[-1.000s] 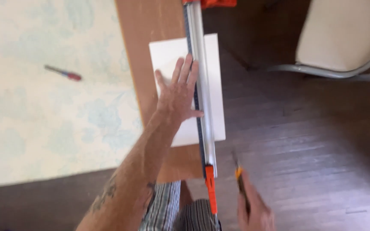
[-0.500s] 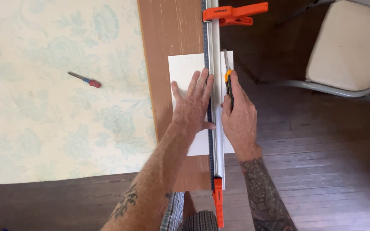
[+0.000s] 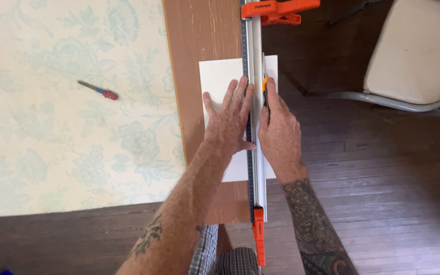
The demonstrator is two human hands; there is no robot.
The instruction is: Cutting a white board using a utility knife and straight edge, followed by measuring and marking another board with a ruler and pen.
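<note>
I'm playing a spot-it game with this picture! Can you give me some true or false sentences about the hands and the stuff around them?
1. The left hand lies flat on the white sheet. True.
2. The right hand holds a hammer. False: it holds a slim orange and black knife beside the metal straightedge.
3. An orange clamp sits at the far end of the straightedge. True.
4. The red-handled tool lies on the brown board. False: it lies apart, on the floral sheet.
5. A chair stands to the right. True.
</note>
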